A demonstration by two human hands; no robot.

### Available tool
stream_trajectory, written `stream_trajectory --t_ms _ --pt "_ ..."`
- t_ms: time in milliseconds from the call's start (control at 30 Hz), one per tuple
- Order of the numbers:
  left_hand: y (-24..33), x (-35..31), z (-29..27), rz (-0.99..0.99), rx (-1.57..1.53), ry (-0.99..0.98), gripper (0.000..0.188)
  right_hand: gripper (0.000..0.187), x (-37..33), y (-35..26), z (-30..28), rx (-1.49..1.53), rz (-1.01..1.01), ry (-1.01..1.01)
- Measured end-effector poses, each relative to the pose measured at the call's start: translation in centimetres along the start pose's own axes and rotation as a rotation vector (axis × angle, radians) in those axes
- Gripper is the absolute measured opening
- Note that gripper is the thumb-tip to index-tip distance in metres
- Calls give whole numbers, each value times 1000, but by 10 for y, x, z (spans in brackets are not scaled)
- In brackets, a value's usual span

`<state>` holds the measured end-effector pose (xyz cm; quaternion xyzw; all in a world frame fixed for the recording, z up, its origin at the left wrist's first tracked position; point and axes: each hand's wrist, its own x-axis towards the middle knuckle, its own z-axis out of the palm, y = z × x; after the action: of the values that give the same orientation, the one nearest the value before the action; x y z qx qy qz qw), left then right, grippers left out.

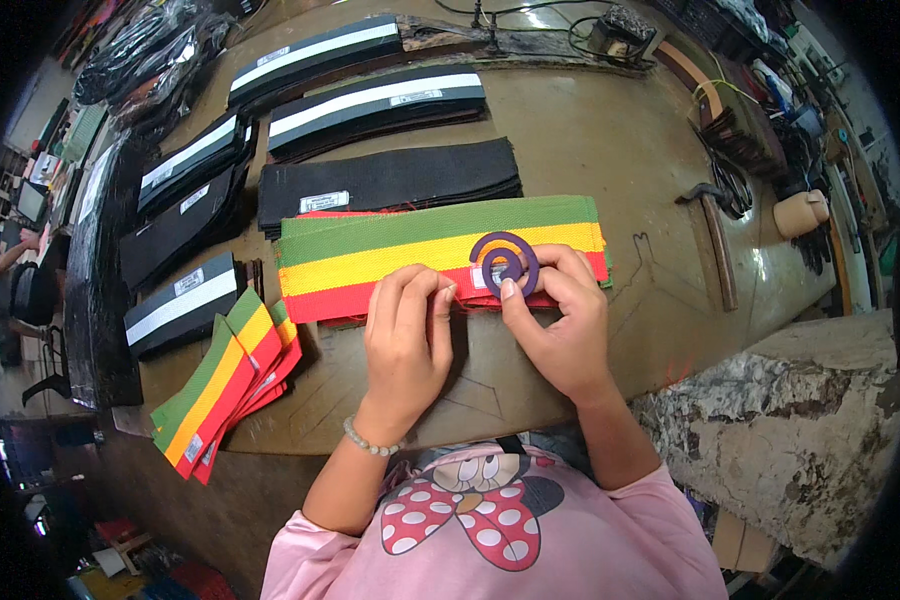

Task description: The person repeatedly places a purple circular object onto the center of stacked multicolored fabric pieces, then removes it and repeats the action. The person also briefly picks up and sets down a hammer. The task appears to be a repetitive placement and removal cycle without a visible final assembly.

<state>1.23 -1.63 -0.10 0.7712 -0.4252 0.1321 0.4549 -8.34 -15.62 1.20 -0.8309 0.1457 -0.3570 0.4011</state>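
Note:
In front of me lies a stack of woven strap pieces (440, 247) striped green, yellow and red. My right hand (567, 322) pinches a flat purple spiral (531, 272) between thumb and fingers, over the right part of the top piece. A small white label shows partly behind the spiral. Just left of it, my left hand (408, 335) is closed in a pinch at the red lower edge of the strap. Whatever its fingertips hold, if anything, is too small to make out. Loose red threads hang along that edge between my hands.
Behind the striped stack lie black strap stacks (395, 178), some with a white stripe (370, 105). More striped pieces (220, 385) overhang the table's front left edge. A hammer (718, 240) lies at the right. Black plastic-wrapped bundles (105, 280) line the left side.

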Motion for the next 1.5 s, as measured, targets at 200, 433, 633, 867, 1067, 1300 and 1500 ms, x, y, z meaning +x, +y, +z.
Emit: stream_trajectory --t_ms 200,433,633,867,1067,1300,1500 --pt "-3 -3 0 -54 -57 -3 14 12 -3 1 2 -28 -6 0" --pt "41 -37 16 92 -38 -350 10 12 5 -4 -10 438 367 -17" --pt "34 -47 8 -79 -40 -350 18 10 4 -24 -8 429 239 -36" --pt "-24 -23 -60 -4 233 95 28 12 8 -31 27 310 101 -194" --pt "-32 -23 -61 21 163 104 18 11 5 -27 40 157 -134 -278" --pt "-34 -28 -61 31 169 105 19 10 4 -26 48 36 -238 -268" --pt "-25 -29 -58 56 155 135 26 9 10 -26 32 162 -74 -19"
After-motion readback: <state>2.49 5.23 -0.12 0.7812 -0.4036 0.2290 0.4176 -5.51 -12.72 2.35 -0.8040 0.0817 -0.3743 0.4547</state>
